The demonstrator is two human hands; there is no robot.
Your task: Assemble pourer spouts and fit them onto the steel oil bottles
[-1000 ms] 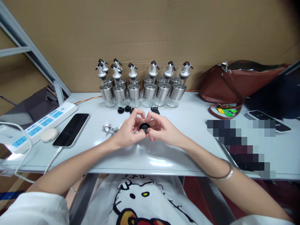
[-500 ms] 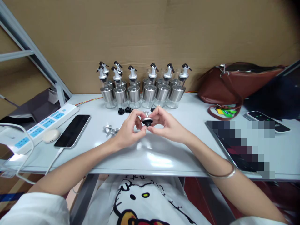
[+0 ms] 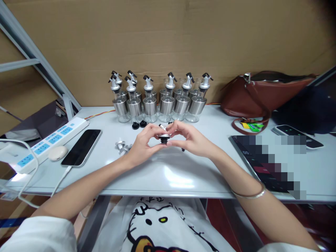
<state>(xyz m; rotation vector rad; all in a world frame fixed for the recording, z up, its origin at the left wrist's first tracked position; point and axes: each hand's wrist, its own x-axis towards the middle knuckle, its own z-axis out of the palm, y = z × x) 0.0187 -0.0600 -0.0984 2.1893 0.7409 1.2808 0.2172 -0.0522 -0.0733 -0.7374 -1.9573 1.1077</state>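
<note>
Both hands meet above the middle of the white table [image 3: 168, 175]. My left hand [image 3: 143, 143] and my right hand [image 3: 190, 140] pinch a small pourer cap [image 3: 164, 135] between their fingertips: a silver top with a black stopper below, held upright. Behind the hands, loose black stoppers [image 3: 139, 124] lie on the table. Small silver pourer parts [image 3: 121, 145] lie just left of my left hand. A row of several glass and steel dispenser bottles [image 3: 160, 101] with fitted pourers stands at the back.
A dark phone [image 3: 81, 141] on a cable, a white oval case [image 3: 56, 152] and a power strip [image 3: 44, 140] lie at the left. A brown leather bag [image 3: 262, 92] and another phone [image 3: 294, 134] are at the right. A cardboard wall stands behind.
The cap has been turned from black underside facing me to upright with the silver top up, and both hands have shifted slightly away from me.
</note>
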